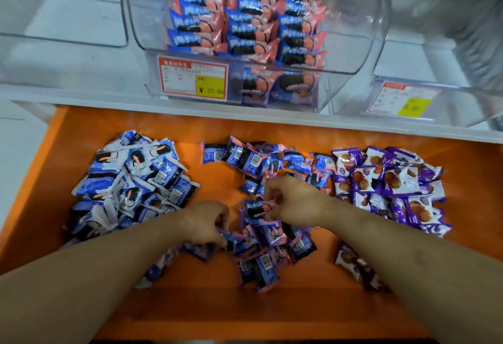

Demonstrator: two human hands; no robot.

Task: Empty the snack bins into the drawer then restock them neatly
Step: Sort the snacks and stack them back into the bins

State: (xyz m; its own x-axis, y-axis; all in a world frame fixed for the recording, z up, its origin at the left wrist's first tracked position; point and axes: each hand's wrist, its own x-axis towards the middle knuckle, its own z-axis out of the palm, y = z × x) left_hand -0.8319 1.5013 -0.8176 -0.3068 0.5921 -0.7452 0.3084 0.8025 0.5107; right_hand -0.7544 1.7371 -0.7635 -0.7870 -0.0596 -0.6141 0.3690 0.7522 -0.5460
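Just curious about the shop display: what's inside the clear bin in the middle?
The middle bin holds pink-and-blue cookie packets stacked in neat rows. Its price label hides whatever sits behind the front left corner.

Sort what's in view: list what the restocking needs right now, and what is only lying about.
In use:
- left hand and right hand, gripping pink-and-blue cookie packets
- clear plastic middle bin, part filled
- orange drawer

Lying about:
- blue-and-white packet pile
- purple waffle-biscuit packets

Bright even light, edges bowed and blurred
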